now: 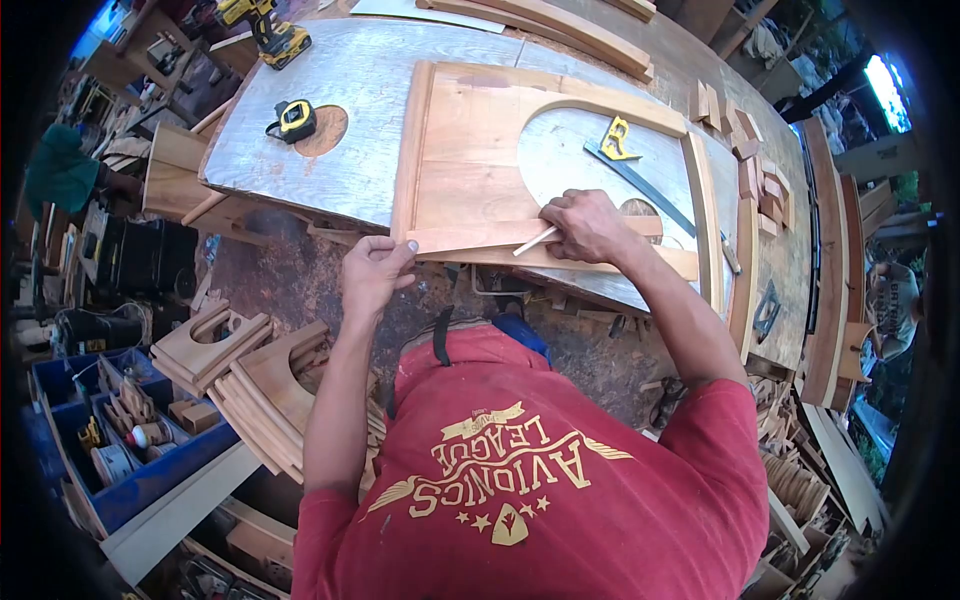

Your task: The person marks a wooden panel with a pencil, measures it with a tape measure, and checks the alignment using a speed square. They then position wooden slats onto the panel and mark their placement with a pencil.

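Observation:
A wooden panel (470,150) with a curved cutout and a frame lies on the worktable. Along its near edge rests a flat wooden strip (470,236). My left hand (372,272) pinches the strip's left end at the panel's corner, thumb on top. Farther right, my right hand (592,228) is closed around a thin pale pencil (534,242), its knuckles over the strip. The pencil's tip points left and down, above the strip. Inside the cutout lies a combination square (640,180) with a yellow head.
A tape measure (297,120) and a yellow drill (265,35) sit on the left of the worktable (370,110). Wood blocks (765,190) are heaped at right. Curved wooden pieces (275,390) are stacked at lower left, beside a blue toolbox (170,480).

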A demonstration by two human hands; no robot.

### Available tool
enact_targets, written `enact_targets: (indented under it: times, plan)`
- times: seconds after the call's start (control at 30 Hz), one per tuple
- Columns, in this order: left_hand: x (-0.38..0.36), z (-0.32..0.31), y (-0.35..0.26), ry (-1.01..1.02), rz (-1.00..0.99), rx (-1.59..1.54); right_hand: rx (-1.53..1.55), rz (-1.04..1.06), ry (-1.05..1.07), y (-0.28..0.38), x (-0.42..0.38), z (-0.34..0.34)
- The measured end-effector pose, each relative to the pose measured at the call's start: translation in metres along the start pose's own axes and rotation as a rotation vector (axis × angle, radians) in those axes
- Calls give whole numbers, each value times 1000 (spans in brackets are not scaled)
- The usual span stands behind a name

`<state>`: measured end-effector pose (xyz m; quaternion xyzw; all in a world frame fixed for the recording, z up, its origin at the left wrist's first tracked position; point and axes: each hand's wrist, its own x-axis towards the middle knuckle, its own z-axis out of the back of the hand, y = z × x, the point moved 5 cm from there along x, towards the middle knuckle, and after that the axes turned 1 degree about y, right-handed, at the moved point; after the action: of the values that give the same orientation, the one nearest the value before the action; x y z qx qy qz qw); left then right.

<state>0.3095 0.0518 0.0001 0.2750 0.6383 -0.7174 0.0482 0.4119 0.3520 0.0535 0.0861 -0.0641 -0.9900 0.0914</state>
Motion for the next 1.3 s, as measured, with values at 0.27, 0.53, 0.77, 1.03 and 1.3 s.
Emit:
enact_targets:
  times: [0.27, 0.53, 0.77, 1.03, 1.3]
  plan:
    - [-2, -1, -5, 8, 26, 15, -29, -32, 82, 1, 1, 2]
    - [1, 3, -7, 55, 43, 48, -63, -43, 103, 1, 4, -1]
    - [3, 3, -12, 95, 63, 87, -51, -14, 79, 2, 4, 1]
    - [3, 8, -9, 123, 52, 137, -11, 7, 33, 2, 3, 3]
    - [-18, 2, -38, 90, -1022, 936, -27, -32, 100, 0, 4, 0]
